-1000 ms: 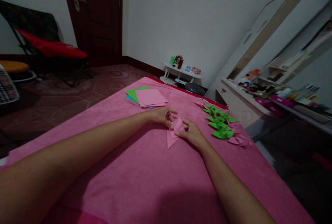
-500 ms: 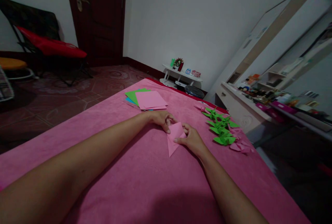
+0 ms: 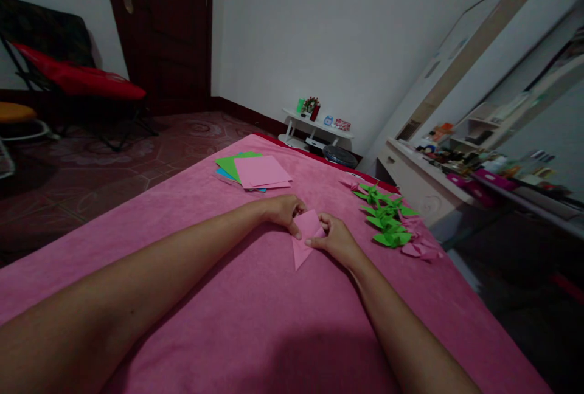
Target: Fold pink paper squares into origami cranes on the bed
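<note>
A partly folded piece of pink origami paper (image 3: 306, 224) sits between my two hands just above or on the pink bedspread, its narrow point toward me. My left hand (image 3: 285, 211) grips its left edge, thumb on top and fingers curled behind. From the right, my right hand (image 3: 335, 236) pinches the folded flap, with its thumb pressed on the paper's face. Some fingertips of both hands are hidden behind the sheet.
Beyond my left hand lies a stack of square pink, green and blue paper (image 3: 264, 172). Several folded green paper cranes (image 3: 387, 224) and pink ones (image 3: 420, 248) lie at the right on the bedspread (image 3: 219, 333). A cluttered dressing table (image 3: 424, 181) stands past the right edge.
The whole view has shifted slightly. My left thumb sits a little lower on the pink paper; both hands keep their hold on it.
</note>
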Available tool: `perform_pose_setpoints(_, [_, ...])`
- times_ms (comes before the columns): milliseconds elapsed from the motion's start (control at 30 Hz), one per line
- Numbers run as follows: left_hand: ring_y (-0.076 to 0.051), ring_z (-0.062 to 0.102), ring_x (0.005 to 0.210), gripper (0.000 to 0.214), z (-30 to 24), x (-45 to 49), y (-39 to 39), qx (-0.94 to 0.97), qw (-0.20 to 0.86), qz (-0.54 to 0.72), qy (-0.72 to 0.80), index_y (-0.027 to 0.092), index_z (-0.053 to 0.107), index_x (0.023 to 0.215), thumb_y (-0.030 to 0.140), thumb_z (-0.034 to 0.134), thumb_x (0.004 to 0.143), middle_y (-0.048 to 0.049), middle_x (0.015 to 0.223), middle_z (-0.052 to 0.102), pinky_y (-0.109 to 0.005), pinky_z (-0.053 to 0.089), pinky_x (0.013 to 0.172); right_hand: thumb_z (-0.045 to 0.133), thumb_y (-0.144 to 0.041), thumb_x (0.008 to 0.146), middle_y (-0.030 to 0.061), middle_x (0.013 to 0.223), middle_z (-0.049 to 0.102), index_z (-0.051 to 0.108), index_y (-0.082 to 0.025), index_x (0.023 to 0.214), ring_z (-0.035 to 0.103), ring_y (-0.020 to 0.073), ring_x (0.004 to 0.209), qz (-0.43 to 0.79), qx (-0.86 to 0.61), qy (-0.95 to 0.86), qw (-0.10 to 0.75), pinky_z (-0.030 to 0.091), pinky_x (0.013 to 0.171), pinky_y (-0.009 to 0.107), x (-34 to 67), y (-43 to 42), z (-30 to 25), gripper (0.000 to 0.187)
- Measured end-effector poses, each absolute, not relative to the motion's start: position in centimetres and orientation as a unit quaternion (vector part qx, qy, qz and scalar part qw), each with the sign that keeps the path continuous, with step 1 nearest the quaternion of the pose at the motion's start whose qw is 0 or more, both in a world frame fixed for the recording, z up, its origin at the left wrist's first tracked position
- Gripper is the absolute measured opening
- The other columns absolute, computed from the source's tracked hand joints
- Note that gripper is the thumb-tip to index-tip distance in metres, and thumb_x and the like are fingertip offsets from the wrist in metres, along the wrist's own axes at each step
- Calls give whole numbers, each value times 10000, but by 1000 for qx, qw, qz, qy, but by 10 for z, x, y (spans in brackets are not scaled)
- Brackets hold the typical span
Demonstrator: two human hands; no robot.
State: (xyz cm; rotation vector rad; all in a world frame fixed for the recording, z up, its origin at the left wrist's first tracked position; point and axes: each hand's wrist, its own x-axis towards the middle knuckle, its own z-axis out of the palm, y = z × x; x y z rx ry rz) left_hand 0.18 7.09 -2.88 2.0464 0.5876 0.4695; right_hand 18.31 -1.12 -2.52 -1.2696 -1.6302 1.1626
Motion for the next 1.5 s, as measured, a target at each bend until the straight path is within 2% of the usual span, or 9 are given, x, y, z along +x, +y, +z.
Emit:
perform_pose_setpoints(167, [-103,471,520,306,-31,0,69,844,458,153,232,119,677,711,352,759,529,16,613,599,-186,324,480,710,-134,523,-24,709,640,561,-157,875,587,139,648,461,-504,-649,335,432,586,231,194,-8,-24,383])
perform_pose_setpoints(333, [-72,366,469,289,-24,-2,63,881,383,138,244,108,633,602,382,721,573,54,493,471,-194,226,451,685,-138,546,-38,661,563,564,-160,756,507,116,615,410,-507,-697,298,364,545,203,201,-6,-24,244])
perform_pose_setpoints(500, [-62,314,435,327,-17,0,58,903,283,129,296,133,507,519,364,734,565,70,432,388,-218,168,440,655,-186,599,-55,582,449,535,-151,610,391,88,556,384,-509,-726,257,291,503,196,200,-8,-25,126])
perform_pose_setpoints(600, [-62,307,439,358,-20,1,61,900,307,125,284,136,501,526,398,743,554,73,438,386,-216,172,438,665,-205,588,-64,557,410,536,-145,595,348,78,536,386,-525,-716,250,262,487,194,199,-8,-26,143])
perform_pose_setpoints(733, [-62,310,448,356,-24,1,65,888,362,121,258,130,518,540,415,731,566,68,461,416,-207,188,440,675,-208,548,-64,539,422,545,-136,574,350,75,520,411,-534,-691,262,257,478,194,197,-7,-26,150])
perform_pose_setpoints(900, [-56,294,454,364,-23,1,63,893,352,143,242,132,477,510,383,734,566,77,457,371,-206,176,447,677,-214,535,-67,499,427,554,-130,536,337,67,484,418,-538,-681,266,244,462,195,196,-7,-25,150])
perform_pose_setpoints(1133, [-72,371,475,271,-18,0,53,917,253,149,271,136,566,579,368,703,605,54,496,451,-212,213,476,660,-203,572,-63,518,440,590,-123,573,358,71,496,414,-529,-692,264,270,482,201,197,-10,-25,106])
perform_pose_setpoints(1300, [-83,374,486,287,-16,2,48,940,139,156,271,148,536,536,377,700,591,30,508,476,-227,208,495,647,-186,593,-58,538,446,568,-130,563,373,77,516,372,-529,-718,255,284,493,203,197,-11,-26,102])
perform_pose_setpoints(1500, [-85,355,462,268,-23,7,50,940,134,160,268,151,559,550,384,658,637,27,488,472,-234,211,496,626,-177,612,-55,551,458,579,-134,587,393,84,529,356,-529,-728,254,305,511,204,197,-11,-26,68])
